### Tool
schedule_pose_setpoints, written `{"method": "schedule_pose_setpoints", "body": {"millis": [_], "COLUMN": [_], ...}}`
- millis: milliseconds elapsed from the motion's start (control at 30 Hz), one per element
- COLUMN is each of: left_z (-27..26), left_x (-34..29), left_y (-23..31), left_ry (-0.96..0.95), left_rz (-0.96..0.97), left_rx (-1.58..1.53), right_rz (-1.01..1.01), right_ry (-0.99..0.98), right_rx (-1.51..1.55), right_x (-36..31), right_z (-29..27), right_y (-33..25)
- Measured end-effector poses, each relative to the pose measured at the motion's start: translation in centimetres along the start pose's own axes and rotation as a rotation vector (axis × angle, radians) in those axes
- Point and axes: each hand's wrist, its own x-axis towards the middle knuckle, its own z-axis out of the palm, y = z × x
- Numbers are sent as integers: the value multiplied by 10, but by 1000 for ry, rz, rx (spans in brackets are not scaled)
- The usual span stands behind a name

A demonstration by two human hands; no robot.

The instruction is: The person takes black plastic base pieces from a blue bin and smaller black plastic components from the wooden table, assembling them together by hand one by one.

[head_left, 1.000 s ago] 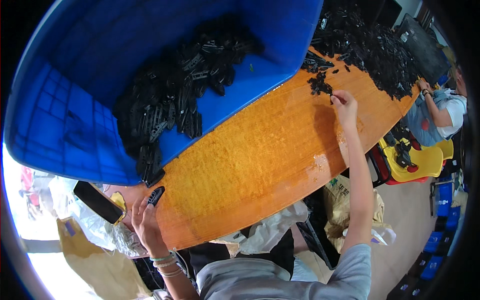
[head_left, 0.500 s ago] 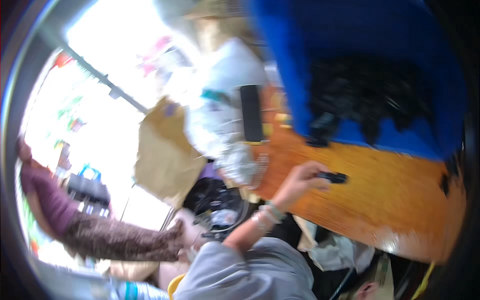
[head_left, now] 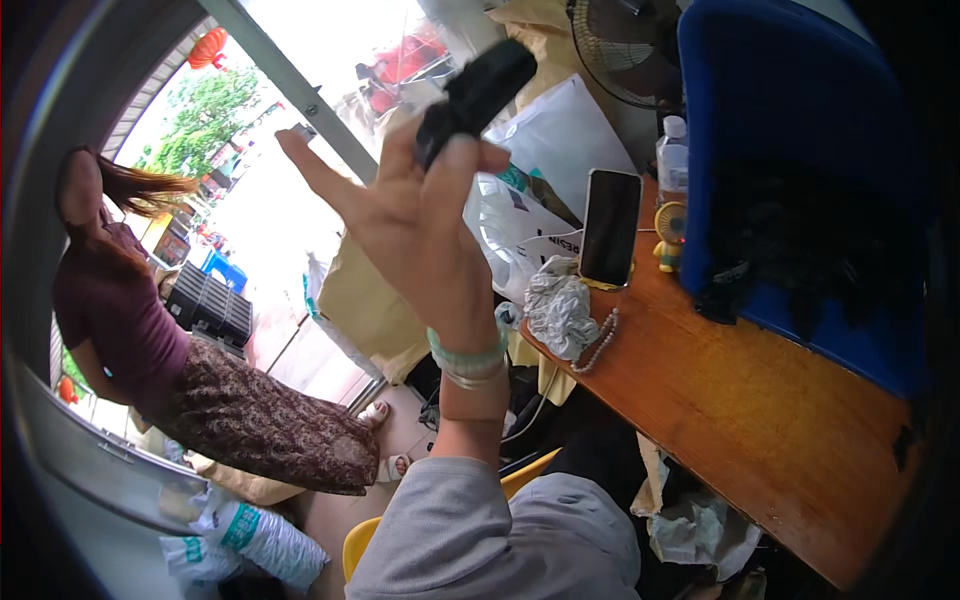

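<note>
My left hand, with a green bangle at its wrist, is raised left of the table. Its thumb and fingers pinch a black elongated piece, slightly blurred; its exact kind I cannot make out. One finger sticks out to the left, away from the piece. My right hand does not show. To the right, a blue bin on the wooden table holds a dark heap of black pieces, hard to tell apart.
A phone stands upright by a crumpled white wrapping, a bead string, a small yellow fan and a bottle. White bags and a larger fan are behind. Someone in a purple top stands left by the doorway.
My left hand has swung up and leftward from over the table, carrying the black piece. The view has turned left, so the standing person and doorway show more fully.
</note>
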Motion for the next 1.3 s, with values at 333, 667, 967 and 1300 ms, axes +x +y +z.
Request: {"method": "schedule_pose_setpoints", "body": {"millis": [333, 667, 967, 1300], "left_z": [27, 90, 99, 94], "left_x": [-145, -235, -252, -257], "left_y": [-58, -29, -15, -14], "left_ry": [-843, -1102, -1188, -1193], "left_rz": [-818, -1287, -1425, -1435], "left_rx": [-165, -564, -768, -866], "right_rz": [-37, -445, -447, -438], "right_ry": [187, 732, 705, 658], "right_rx": [487, 414, 418, 345], "right_x": [-106, -45, -59, -50], "right_z": [-42, 8, 9, 22], "right_y": [-112, -264, -279, -290]}}
